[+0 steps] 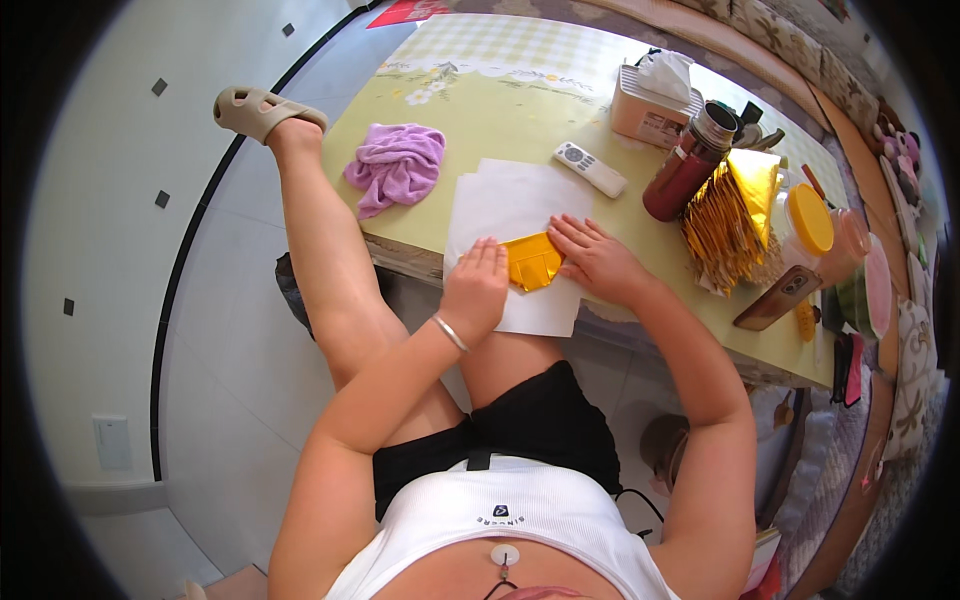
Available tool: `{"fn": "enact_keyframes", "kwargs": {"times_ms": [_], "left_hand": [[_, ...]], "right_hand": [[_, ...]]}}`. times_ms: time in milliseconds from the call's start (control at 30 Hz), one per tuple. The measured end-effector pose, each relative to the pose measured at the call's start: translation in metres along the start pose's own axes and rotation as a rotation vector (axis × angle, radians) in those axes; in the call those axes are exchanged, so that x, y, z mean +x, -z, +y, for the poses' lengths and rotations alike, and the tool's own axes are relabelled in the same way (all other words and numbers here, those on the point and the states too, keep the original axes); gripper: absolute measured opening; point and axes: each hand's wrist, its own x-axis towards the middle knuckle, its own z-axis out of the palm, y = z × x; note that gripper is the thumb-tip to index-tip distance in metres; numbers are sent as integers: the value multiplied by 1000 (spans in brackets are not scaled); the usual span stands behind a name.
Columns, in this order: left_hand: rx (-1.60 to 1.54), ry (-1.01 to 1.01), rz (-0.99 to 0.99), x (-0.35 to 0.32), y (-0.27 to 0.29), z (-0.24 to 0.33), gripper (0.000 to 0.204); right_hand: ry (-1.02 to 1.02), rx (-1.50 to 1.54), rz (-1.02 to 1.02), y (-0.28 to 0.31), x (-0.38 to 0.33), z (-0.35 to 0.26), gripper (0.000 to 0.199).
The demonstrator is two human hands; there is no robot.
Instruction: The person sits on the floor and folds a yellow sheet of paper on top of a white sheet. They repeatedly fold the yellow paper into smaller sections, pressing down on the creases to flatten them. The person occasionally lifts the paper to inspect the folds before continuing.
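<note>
Left hand (pixel 478 283) & right hand (pixel 592 258): both flat, fingers together, pressing gold paper (pixel 531 262) on white sheets (pixel 510 205) at counter (pixel 480 110) edge. Paper partly folded, w/ creases showing; prob. more folds left.

Gold folded paper (pixel 532 262) on white sheets (pixel 505 205), purple cloth (pixel 397 165), yellow-green checked tablecloth (pixel 500 100).

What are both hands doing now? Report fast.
Left hand: open, flat, pressing the gold paper.
Right hand: open, flat, fingers on the same paper.
</note>
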Motion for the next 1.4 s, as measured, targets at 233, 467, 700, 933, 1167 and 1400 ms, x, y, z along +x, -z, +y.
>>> {"fn": "enact_keyframes", "kwargs": {"times_ms": [233, 467, 700, 933, 1167, 1400], "left_hand": [[-18, 52, 38, -4, 15, -10, 33], [-223, 163, -43, 12, 29, -23, 21], [-571, 360, 169, 3, 19, -37, 7], [-1458, 929, 250, 6, 33, -47, 12], [-1603, 1038, 317, 18, 37, -37, 10], [-1736, 1035, 331, 10, 49, -26, 8]], "right_hand": [[-60, 5, -36, 12, -4, 0, 63], [-83, 124, 127, 16, 2, -8, 50], [-131, 365, 421, 0, 19, -2, 22], [-390, 1295, 527, 22, 27, -34, 16], [-372, 1231, 732, 8, 35, -26, 15], [-390, 1278, 858, 32, 20, -64, 17]]}}
